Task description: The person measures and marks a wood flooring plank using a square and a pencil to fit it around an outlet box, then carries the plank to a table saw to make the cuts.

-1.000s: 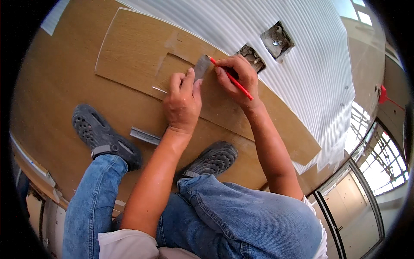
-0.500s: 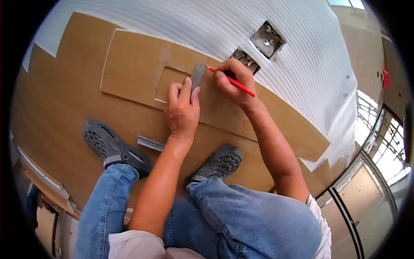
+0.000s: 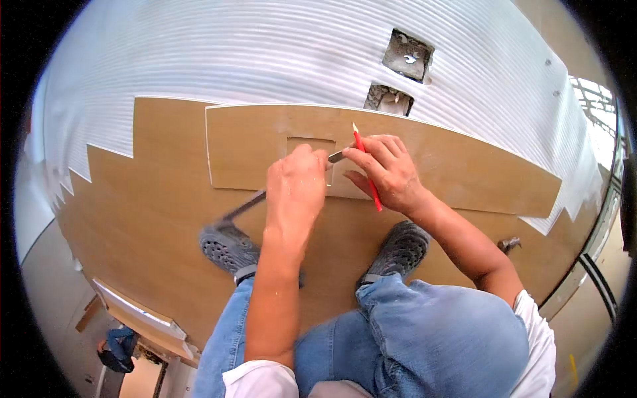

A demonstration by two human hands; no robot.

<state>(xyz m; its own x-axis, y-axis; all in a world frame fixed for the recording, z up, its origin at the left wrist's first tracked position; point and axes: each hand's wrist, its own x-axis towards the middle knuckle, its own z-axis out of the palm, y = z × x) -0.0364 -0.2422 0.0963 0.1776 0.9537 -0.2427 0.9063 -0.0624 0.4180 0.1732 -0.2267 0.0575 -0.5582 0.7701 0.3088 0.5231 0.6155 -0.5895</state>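
A long tan board with a rectangular cut-out lies in front of me on a larger tan surface. My left hand is closed around the blade of a metal square; the blade's end shows between my hands. The square's lower-left part is blurred over my left shoe. A red pencil is held in my right hand, its sharpened tip pointing up and off the board. The right fingertips are at the blade's end; whether they grip it too, I cannot tell.
White ribbed sheeting spreads beyond the board, with two square box holes through it. My dark clogs rest on the tan surface. A small dark metal object lies at the right. Another person is at the lower left.
The square's blade has come off the board and swung over to a slant. My right hand has turned the pencil tip away from the board. The whole view has shifted.
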